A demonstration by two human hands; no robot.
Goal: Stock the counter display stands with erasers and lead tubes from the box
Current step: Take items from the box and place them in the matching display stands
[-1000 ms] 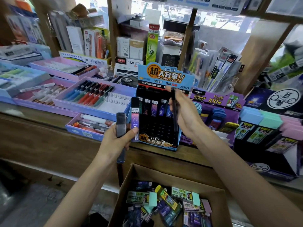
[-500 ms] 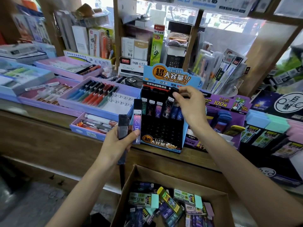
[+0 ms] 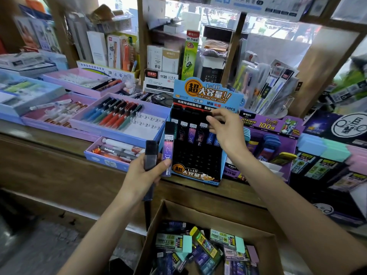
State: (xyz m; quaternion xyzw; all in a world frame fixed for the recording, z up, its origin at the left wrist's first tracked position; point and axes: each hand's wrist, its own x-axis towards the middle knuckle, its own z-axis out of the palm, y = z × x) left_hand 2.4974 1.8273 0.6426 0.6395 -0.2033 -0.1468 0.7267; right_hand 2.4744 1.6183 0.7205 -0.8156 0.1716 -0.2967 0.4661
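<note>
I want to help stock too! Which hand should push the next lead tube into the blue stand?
Right hand, probably: its fingers pinch a tube at the blue stand's top row, just above the empty slots. The left hand grips two spare tubes beside the stand, acting as the supply.

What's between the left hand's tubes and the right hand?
Head view: the black rack of the blue display stand, lower slots empty, lead tubes in its top row.

Pen tray (image 3: 119, 137) beside dark phone (image 3: 161, 99)
</note>
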